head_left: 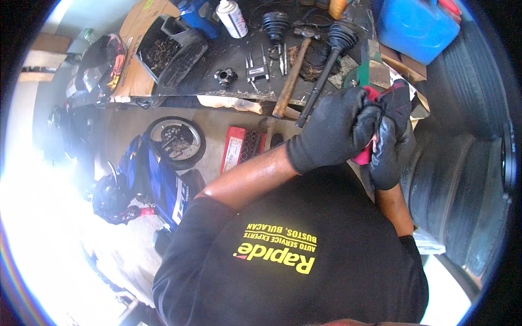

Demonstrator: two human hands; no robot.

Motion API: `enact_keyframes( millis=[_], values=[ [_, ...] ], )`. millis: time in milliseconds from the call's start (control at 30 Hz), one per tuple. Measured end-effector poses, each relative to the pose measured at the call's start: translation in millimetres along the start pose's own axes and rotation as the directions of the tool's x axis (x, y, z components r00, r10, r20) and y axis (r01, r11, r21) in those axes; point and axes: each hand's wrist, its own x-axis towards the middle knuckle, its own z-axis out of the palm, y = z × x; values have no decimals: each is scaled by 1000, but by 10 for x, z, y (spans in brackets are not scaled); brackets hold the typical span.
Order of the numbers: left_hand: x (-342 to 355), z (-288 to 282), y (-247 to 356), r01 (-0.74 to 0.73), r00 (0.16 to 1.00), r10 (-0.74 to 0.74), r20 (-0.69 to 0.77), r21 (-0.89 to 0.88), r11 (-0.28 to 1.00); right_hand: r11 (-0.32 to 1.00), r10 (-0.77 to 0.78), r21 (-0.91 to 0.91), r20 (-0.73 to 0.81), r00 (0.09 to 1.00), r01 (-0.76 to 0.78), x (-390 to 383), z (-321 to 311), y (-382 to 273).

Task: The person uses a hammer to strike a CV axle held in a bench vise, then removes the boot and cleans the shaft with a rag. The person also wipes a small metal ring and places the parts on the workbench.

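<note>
Both my hands wear dark grey work gloves and meet at the right end of the workbench. My left hand point(337, 127) is closed on a red cloth point(362, 158), part of which hangs below the fingers. My right hand point(392, 149) grips the same bundle from the other side, its glove fingers shiny as if wet. Whether something is wrapped inside the cloth is hidden by the gloves. Left of my hands, a drive axle shaft point(325, 81) with a ribbed rubber boot lies on the bench. Beside it rests a hammer point(292, 81) with a wooden handle.
The black workbench point(217, 57) holds a metal puller point(257, 70), a small metal joint point(225, 77), a spray can point(232, 19) and a cut-open container point(173, 51). A blue jug point(416, 30) stands at the far right, stacked tires point(457, 185) beside me. Below are a red socket case point(234, 149) and a blue motorcycle point(149, 174).
</note>
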Motion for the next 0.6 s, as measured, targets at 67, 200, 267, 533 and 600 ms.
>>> enact_keyframes(
  millis=[67, 200, 267, 533, 600],
  values=[
    [5, 30, -25, -24, 1000, 24, 10, -67, 997, 991, -86, -105, -53, 995, 80, 53, 31, 15],
    [75, -4, -74, -148, 987, 140, -77, -114, 982, 995, 16, 95, -215, 977, 5, 122, 158, 63],
    [61, -76, -132, -6, 1000, 5, -8, -115, 993, 994, 63, 93, -149, 987, -49, 129, 187, 87],
    [16, -88, -272, -55, 982, 17, -190, -197, 979, 994, 100, -50, 38, 994, -98, 261, 160, 285],
    [2, -135, -296, -85, 970, 60, -234, -98, 992, 982, 122, 151, -31, 992, -116, 290, 258, 378]
  ],
)
